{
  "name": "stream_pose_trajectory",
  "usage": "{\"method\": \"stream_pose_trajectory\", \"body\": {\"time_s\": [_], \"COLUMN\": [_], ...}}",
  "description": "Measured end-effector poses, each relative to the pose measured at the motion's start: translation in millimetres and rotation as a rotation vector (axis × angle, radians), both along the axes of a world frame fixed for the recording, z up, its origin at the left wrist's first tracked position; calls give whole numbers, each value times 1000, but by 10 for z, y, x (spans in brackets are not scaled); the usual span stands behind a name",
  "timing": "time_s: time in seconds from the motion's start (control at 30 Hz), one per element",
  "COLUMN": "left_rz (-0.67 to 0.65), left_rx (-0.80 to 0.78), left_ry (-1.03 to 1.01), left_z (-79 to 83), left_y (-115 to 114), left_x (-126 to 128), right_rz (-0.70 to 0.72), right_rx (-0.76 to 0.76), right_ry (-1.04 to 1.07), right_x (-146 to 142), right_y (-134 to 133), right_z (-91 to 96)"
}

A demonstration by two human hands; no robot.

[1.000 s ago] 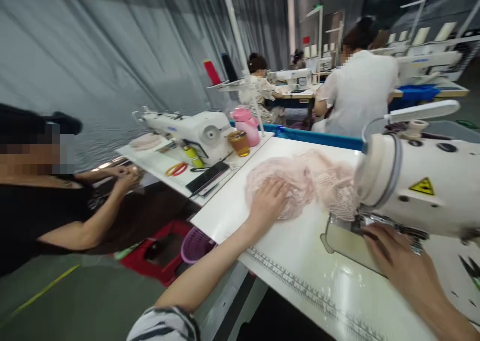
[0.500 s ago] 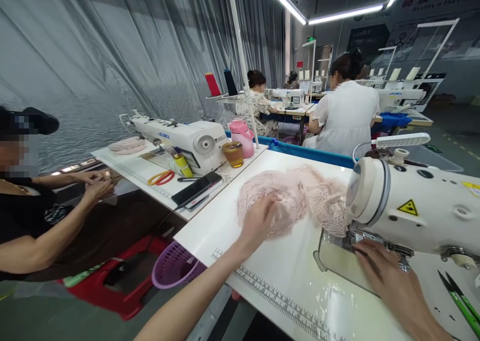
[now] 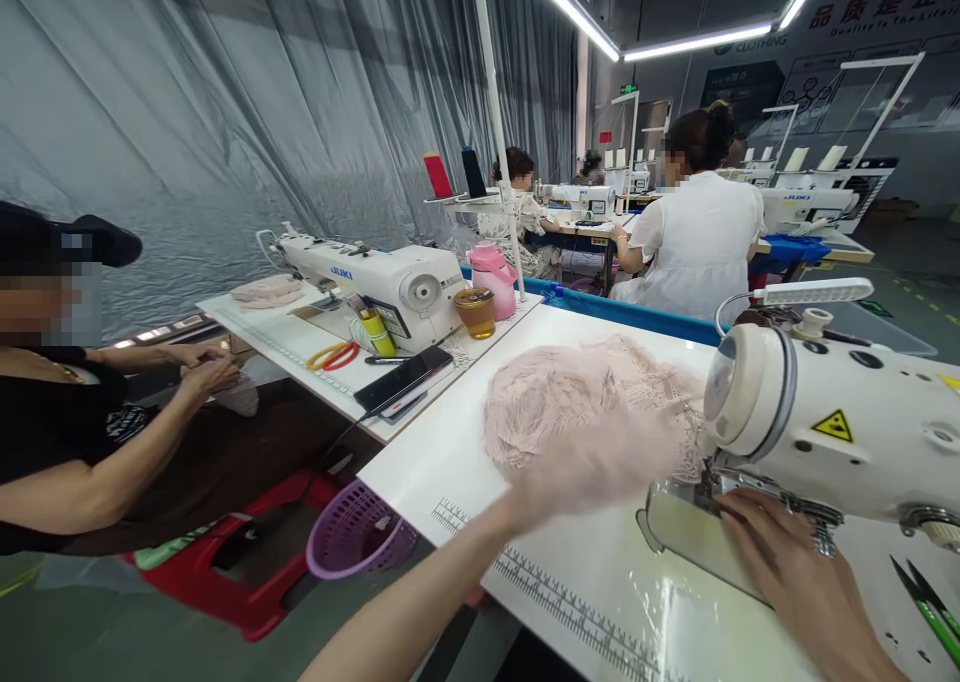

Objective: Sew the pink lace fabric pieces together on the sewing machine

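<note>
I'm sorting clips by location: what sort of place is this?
Probably a garment sewing workshop: a sewing machine stands by pale pink fabric, a second machine marked JUKI stands to the left, and wall lettering reads CLOTHING.

At frame centre, fabric is laid on a tabletop, bordered at right by a sewing machine; at lower left, a basket is set right of a stool.
</note>
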State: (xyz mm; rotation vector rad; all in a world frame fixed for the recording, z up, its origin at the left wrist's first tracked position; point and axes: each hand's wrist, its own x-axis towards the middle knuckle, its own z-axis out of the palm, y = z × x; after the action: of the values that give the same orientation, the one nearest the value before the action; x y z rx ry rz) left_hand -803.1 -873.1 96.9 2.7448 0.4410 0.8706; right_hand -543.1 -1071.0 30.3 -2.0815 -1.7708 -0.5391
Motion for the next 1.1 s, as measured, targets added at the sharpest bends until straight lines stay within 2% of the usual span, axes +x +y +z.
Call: {"method": "stream_pose_trajectory", "body": {"time_s": [0.03, 0.1, 0.17, 0.23, 0.33, 0.37, 0.4, 0.47, 0.53, 0.6, 0.67, 0.73, 0.87, 0.93, 1.03, 1.1], "left_rz": [-107, -464, -660, -740, -836, -823, -753, -468, -168, -20, -16, -54, -167, -212, -231, -222], "left_rx": [3, -35, -118, -186, -256, -280, -295, -282, -212, -149, -151, -231, -597, -728, -753, -739], "left_ry": [37, 182, 316, 367, 301, 262, 217, 146, 162, 259, 348, 353, 278, 259, 268, 295], "left_z": [-37, -98, -137, -164, -205, -219, -230, -243, -239, -224, -206, -190, -168, -165, -163, -154], "left_y": [-163, -412, -528, -526, -437, -415, -402, -403, -421, -435, -436, -432, -417, -392, -318, -261], "left_x": [100, 266, 375, 440, 487, 493, 495, 492, 490, 503, 532, 568, 633, 661, 702, 725], "right_rz": [-9, -15, -2, 43, 199, 258, 306, 363, 381, 388, 385, 378, 305, 276, 282, 318], "right_rx": [11, 37, 66, 78, 19, -13, -45, -91, -105, -92, -77, -71, -33, -21, -22, -18], "right_ry": [3, 3, 9, 42, 96, 96, 85, 50, 19, -4, -5, 33, 226, 336, 436, 422], "right_x": [-13, -46, -81, -118, -178, -197, -214, -238, -250, -257, -266, -283, -313, -314, -303, -295], "right_y": [7, 17, 18, 13, 15, 20, 28, 44, 56, 58, 54, 49, 36, 27, 23, 30], "right_z": [17, 57, 97, 137, 192, 208, 221, 240, 255, 270, 284, 287, 250, 227, 217, 224]}}
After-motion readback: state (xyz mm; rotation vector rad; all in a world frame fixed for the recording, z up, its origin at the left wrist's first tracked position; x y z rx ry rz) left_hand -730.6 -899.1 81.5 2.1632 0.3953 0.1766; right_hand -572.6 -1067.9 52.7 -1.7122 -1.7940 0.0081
